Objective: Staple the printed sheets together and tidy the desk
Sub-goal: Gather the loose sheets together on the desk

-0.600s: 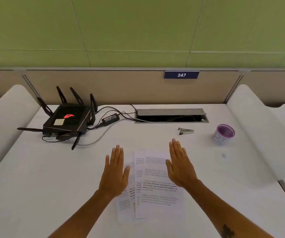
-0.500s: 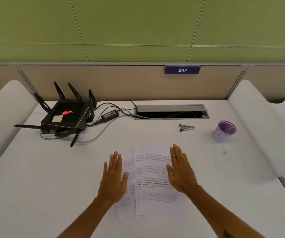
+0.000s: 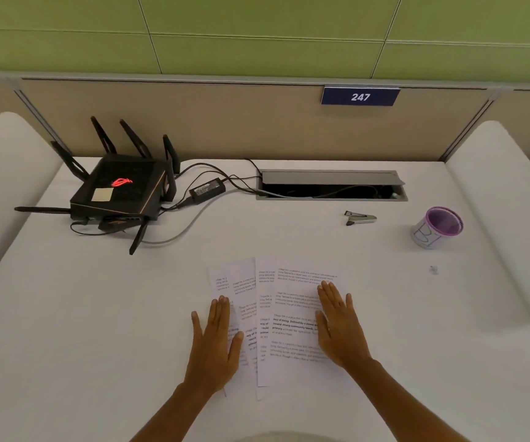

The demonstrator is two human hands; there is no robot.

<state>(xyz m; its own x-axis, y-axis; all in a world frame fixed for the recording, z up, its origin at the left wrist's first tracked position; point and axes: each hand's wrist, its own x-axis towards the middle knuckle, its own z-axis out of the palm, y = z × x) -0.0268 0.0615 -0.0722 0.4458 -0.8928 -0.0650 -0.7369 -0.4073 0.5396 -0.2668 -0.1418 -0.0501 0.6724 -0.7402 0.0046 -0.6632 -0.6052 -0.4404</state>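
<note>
Both hands, left (image 3: 214,344) and right (image 3: 340,327), slide back, flat and apart on the fanned white printed sheets (image 3: 289,317), which may skew if pushed unevenly.

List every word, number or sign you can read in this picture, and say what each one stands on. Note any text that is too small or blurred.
"247": white digits on the blue plate on the desk partition.
Printed sheets: paragraphs of text, too small and blurred to read.
Router: a red glowing logo, no readable letters; its pale sticker looks blank.
Power adapter: label text unreadable.
Cup: dark drawn lines, no clear word.
</note>
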